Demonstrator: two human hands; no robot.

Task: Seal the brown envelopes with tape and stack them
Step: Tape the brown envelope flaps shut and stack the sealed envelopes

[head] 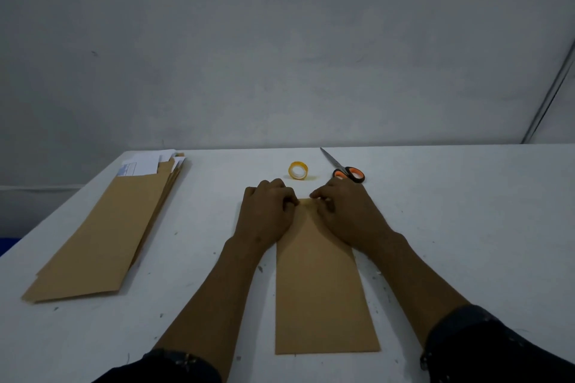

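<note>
A long brown envelope (323, 292) lies lengthwise on the white table in front of me. My left hand (267, 214) and my right hand (345, 211) both rest on its far end, fingers curled and pressing along the folded flap edge. The fingertips nearly meet at the middle of the flap. A yellow roll of tape (298, 170) stands just beyond my hands. Orange-handled scissors (343, 168) lie to its right, blades pointing away. The envelope's far corners are hidden under my hands.
A stack of brown envelopes (105, 233) with white papers sticking out of the far ends lies at the left of the white table (466, 227). A grey wall stands right behind the table's far edge.
</note>
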